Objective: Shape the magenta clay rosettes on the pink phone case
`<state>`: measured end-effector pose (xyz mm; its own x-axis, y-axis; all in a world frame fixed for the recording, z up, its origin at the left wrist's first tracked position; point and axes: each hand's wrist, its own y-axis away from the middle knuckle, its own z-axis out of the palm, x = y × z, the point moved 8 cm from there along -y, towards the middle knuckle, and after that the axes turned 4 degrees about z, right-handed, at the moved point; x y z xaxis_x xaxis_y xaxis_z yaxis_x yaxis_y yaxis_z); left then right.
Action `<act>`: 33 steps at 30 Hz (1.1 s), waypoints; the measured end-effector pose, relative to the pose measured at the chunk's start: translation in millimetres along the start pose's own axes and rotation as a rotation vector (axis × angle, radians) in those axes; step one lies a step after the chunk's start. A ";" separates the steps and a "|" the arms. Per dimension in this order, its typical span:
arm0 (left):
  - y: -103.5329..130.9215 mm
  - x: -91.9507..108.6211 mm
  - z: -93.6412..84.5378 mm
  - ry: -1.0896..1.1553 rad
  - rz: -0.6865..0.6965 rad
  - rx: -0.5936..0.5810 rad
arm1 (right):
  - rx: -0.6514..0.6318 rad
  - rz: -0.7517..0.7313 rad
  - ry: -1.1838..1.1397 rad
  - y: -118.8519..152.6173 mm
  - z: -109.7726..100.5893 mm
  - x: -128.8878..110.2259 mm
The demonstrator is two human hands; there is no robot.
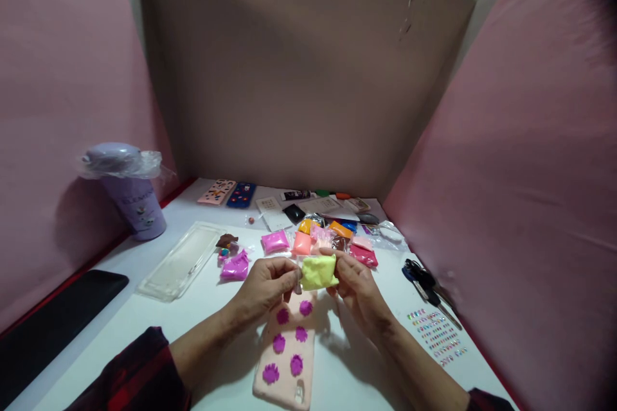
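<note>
Between my two hands is a packet of yellow clay [318, 272], raised above the table. My left hand [270, 282] pinches its left end, where clear wrapping shows. Fingers of my right hand [357, 282] close on the right end. Below them lies a pale pink phone case [288, 392] with several purple clay flowers [296, 365] on it; its upper end is partly hidden by my hands. Just beyond my hands sit a magenta clay packet [275, 242], a coral one [302, 243] and a red one [363, 255]. An opened purple packet [234, 266] rests left of them.
A lilac cup [137, 205] stands at the left, with a clear plastic case [180, 263] and a black phone-like slab [62, 321] nearer. Keys [427, 282] and a gem sticker sheet [438, 337] lie right. Decorated cases [241, 194] are at the back. Pink partitions [520, 141] enclose the table.
</note>
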<state>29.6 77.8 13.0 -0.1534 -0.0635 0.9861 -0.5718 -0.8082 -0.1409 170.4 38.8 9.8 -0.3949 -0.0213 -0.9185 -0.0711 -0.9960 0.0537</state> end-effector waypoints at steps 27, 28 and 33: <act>3.2 18.5 -14.1 -0.240 0.128 0.218 | -0.069 -0.145 0.321 10.1 12.0 4.6; 3.5 18.7 -14.1 -0.246 0.129 0.224 | -0.074 -0.149 0.328 10.7 12.9 4.4; 6.6 22.9 -14.9 -0.244 0.191 0.259 | -0.072 -0.169 0.355 10.3 11.7 4.4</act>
<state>10.4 79.7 33.4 -0.0241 -0.3389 0.9405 -0.3247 -0.8871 -0.3280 157.2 29.4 10.9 -0.0407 0.1276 -0.9910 -0.0390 -0.9913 -0.1260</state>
